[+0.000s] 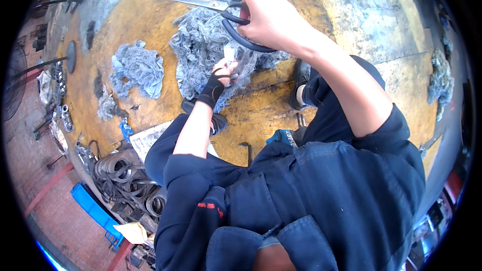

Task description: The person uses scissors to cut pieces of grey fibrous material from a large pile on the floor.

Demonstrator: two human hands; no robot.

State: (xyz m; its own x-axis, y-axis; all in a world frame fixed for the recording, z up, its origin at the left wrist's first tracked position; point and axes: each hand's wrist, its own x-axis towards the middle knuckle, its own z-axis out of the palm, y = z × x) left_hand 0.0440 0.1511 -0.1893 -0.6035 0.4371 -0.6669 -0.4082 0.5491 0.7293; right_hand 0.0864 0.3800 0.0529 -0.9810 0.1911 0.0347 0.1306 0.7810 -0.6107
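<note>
My right hand [273, 22] grips a pair of scissors [216, 6] by its large black handles, raised above the pile. The metal blades point left, and the handles stand apart. Below them spreads a big tangled heap of grey-blue thread waste [196, 45]. My left hand [222, 74], in a black wrist wrap [211, 92], is at the heap's near right part with fingers closed. A small white piece [229, 51] shows at its fingertips; whether the fingers also hold threads is unclear. A smaller clump of grey-blue threads [138, 69] lies to the left.
A stained yellow-brown floor [266, 105] lies under the heap. My shoes [300, 83] flank the heap's near side. Metal rings and machine parts [123, 170] crowd the lower left, beside a blue metal piece [95, 208]. More thread waste [440, 80] lies far right.
</note>
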